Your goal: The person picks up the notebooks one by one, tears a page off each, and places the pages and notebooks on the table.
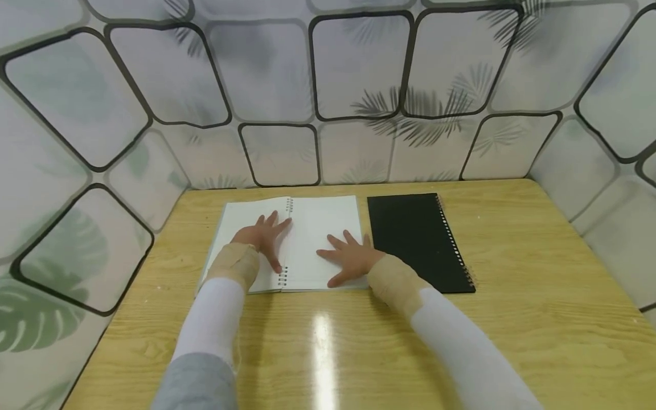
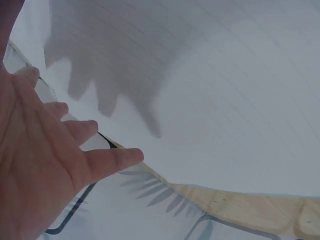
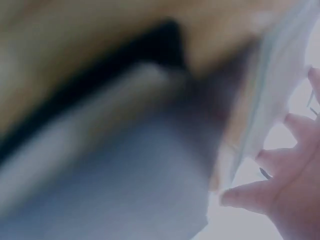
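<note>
A spiral-bound notebook lies open on the table, its white pages spread either side of the wire coil. My left hand is over the left page beside the coil, fingers spread. Fingers of my right hand fan out across the right page near its outer edge. In the left wrist view, faint ruled lines cross the page, and the left hand casts a shadow on it. Straight fingers of the right hand line the notebook's edge in the right wrist view.
Just right of the open notebook lies a closed black notebook, its coil along the right side. The wooden table reaches back to a patterned wall covering, which also rises on both sides.
</note>
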### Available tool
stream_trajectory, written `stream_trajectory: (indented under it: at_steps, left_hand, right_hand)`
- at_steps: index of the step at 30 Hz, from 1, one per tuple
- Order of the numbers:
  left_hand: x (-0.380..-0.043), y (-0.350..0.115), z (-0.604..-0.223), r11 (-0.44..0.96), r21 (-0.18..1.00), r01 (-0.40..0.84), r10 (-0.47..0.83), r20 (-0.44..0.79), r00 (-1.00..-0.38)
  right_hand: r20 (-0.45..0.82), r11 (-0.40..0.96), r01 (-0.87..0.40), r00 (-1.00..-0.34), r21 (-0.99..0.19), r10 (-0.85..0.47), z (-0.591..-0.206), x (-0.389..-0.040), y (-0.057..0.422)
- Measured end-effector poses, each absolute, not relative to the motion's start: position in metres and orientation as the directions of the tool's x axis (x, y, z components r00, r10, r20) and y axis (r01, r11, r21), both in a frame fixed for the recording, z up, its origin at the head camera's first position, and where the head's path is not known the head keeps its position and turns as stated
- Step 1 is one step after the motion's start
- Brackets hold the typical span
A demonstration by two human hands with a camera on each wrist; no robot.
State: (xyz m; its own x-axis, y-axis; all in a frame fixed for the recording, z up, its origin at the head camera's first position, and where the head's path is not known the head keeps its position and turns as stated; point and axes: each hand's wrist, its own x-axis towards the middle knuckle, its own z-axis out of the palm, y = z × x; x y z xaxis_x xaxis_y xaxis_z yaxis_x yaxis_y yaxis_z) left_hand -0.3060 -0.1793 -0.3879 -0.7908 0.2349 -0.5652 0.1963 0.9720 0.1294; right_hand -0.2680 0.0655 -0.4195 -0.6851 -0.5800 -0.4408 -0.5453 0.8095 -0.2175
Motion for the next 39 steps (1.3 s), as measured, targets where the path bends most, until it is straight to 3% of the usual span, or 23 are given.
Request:
stream_trajectory:
  at_steps: [7,17,24,31,35,39]
  left_hand:
    - [-0.305,-0.186,-0.389,0.976,0.055,0.212,0.201,-0.607,-0.769]
    - [-0.306,-0.196,-0.404,0.968,0.107,0.227,0.241,-0.649,-0.721]
    - [-0.302,-0.195,-0.403,0.955,0.136,0.263,0.291,-0.595,-0.749]
    - [-0.302,-0.197,-0.406,0.984,0.114,0.136,0.178,-0.605,-0.776]
    - [-0.305,-0.199,-0.413,0.982,0.140,0.128,0.188,-0.629,-0.754]
    - [-0.309,-0.200,-0.420,0.980,0.143,0.142,0.201,-0.651,-0.732]
  right_hand:
    - [-0.463,0.813,-0.561,-0.685,-0.158,-0.562,-0.413,-0.271,0.063]
    - [-0.454,0.806,-0.558,-0.676,-0.197,-0.580,-0.421,-0.274,0.067]
    - [-0.444,0.817,-0.542,-0.694,-0.197,-0.567,-0.420,-0.276,0.069]
    - [-0.465,0.792,-0.555,-0.648,-0.255,-0.604,-0.413,-0.288,0.067]
    - [-0.375,0.806,-0.459,-0.720,-0.373,-0.584,-0.414,-0.308,0.075]
    - [-0.259,0.805,-0.454,-0.783,-0.382,-0.565,-0.421,-0.319,0.086]
